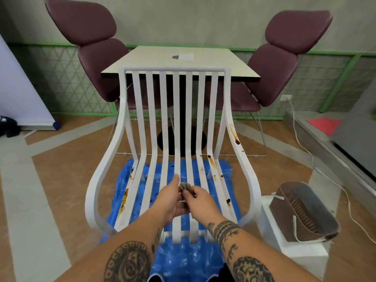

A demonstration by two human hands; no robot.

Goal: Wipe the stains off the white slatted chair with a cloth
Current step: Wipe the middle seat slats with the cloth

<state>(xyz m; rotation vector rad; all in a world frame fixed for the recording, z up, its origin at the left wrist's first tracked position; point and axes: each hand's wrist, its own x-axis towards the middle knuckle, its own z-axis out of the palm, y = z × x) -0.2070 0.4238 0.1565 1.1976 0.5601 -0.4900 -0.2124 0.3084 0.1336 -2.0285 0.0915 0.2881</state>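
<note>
The white slatted chair point(150, 119) stands straight in front of me, facing me, with its back against the table point(152, 60). Brown stains point(234, 135) run down its right armrest, and more sit on the seat slats at both sides. The middle slats look clean. The cloth point(184, 186), small, greyish and bunched up, is held just above the middle of the seat. My right hand point(200, 202) has its fingertips clamped on the cloth from the right, and my left hand point(172, 197) holds it from the other side, fingers curled beneath and one digit sticking up. I take this two-handed hold as refolding the cloth to a usable face before the next stain. Under the chair lies a blue plastic sheet point(183, 259), presumably there to catch drips and spare the floor. Just right of the chair, a brown perforated basket point(303, 210) lies tilted on a white block point(284, 246). Behind the chair, two purple chairs point(95, 58) flank the table. I can read no writing anywhere. The pale sheet of paper point(186, 57) on the tabletop is too blurred to tell.
</note>
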